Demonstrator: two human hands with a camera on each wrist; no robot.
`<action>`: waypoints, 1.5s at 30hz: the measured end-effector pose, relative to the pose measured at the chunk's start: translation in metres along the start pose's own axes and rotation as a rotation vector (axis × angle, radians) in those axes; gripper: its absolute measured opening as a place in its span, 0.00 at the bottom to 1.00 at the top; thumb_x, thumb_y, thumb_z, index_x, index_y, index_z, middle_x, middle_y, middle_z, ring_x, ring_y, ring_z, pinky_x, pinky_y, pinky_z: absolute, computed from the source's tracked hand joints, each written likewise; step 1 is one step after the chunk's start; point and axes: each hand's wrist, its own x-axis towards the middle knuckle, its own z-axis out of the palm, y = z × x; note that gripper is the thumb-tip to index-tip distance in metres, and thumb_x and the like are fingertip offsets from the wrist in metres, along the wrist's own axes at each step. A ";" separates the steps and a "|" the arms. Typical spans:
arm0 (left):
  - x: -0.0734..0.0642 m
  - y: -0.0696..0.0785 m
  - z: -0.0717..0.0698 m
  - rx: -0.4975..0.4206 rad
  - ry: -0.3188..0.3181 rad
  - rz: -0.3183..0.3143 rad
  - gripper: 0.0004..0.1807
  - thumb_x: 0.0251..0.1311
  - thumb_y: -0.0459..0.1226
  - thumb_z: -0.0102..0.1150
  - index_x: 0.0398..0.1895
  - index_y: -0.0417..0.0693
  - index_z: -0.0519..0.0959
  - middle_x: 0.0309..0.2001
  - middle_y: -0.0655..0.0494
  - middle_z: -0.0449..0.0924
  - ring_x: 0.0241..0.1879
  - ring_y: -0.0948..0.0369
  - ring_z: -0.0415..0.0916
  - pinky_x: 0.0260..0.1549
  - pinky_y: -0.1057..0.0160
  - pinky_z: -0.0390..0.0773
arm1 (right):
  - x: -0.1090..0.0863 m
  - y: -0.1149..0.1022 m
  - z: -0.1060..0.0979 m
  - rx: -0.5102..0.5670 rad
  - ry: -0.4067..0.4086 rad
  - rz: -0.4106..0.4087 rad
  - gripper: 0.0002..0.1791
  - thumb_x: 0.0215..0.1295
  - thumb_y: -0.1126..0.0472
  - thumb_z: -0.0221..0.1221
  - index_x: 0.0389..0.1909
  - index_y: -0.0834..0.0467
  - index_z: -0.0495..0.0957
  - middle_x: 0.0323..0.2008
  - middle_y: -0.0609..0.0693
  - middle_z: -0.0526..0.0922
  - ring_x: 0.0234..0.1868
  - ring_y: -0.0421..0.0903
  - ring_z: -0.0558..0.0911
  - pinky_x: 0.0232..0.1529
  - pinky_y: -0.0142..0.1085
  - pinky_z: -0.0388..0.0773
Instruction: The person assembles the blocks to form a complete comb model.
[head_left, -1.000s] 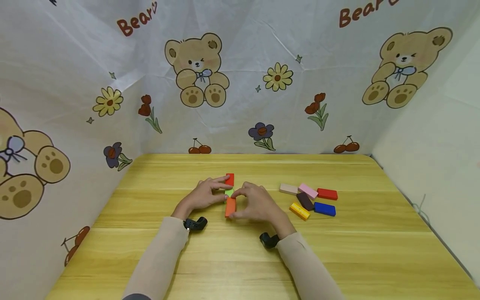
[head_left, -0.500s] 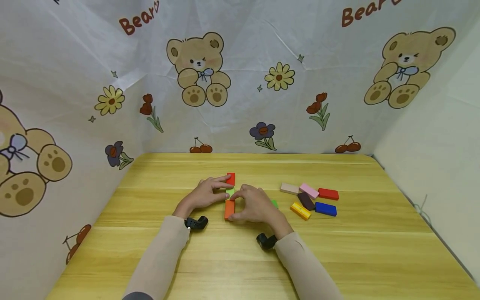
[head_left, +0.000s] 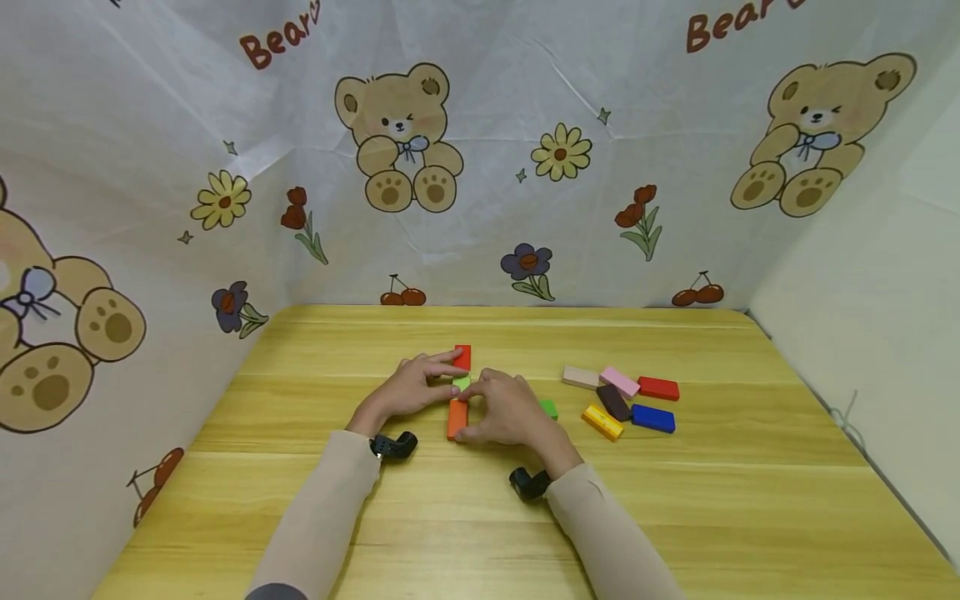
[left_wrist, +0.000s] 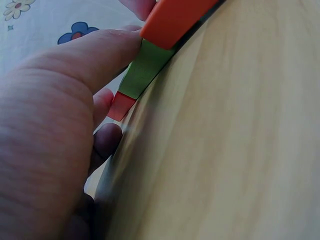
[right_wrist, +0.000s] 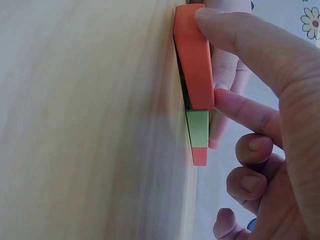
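1. I see my right hand [head_left: 510, 410] pinching the orange block [head_left: 457, 417]: the thumb lies on its near end and the forefinger presses its side, while the other fingers curl clear of it.
2. My left hand [head_left: 408, 389] has its fingers fairly straight, the tips resting along the left side of the row at the green block [head_left: 461, 383] and the red block [head_left: 462, 357]; it presses rather than grips.
3. The three blocks lie end to end, touching, in a line that runs from the near edge toward the far edge, about the middle of the counter [head_left: 315, 500]. Orange is nearest me, green in the middle, red farthest.
4. A second small green block [head_left: 550, 408] lies just beside my right hand, on its right.
5. Farther toward the right edge sits a loose cluster: a beige block [head_left: 580, 377], a pink block [head_left: 619, 382], another red block [head_left: 657, 388], a dark brown block [head_left: 612, 402], a yellow block [head_left: 601, 422] and a blue block [head_left: 652, 418].
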 end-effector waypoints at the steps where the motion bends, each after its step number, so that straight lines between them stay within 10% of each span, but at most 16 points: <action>1: 0.000 0.000 0.000 -0.001 -0.001 0.000 0.21 0.67 0.56 0.60 0.62 0.75 0.78 0.77 0.70 0.59 0.73 0.54 0.61 0.66 0.43 0.50 | 0.000 0.001 0.000 0.002 0.001 -0.001 0.34 0.44 0.31 0.73 0.51 0.45 0.87 0.36 0.44 0.78 0.36 0.38 0.73 0.44 0.42 0.67; 45: -0.001 0.000 0.000 -0.036 -0.004 -0.005 0.21 0.65 0.56 0.61 0.62 0.76 0.79 0.77 0.70 0.58 0.72 0.55 0.62 0.64 0.45 0.51 | -0.013 0.022 -0.026 0.188 0.015 0.080 0.41 0.42 0.40 0.79 0.60 0.48 0.82 0.41 0.52 0.79 0.36 0.45 0.72 0.38 0.39 0.70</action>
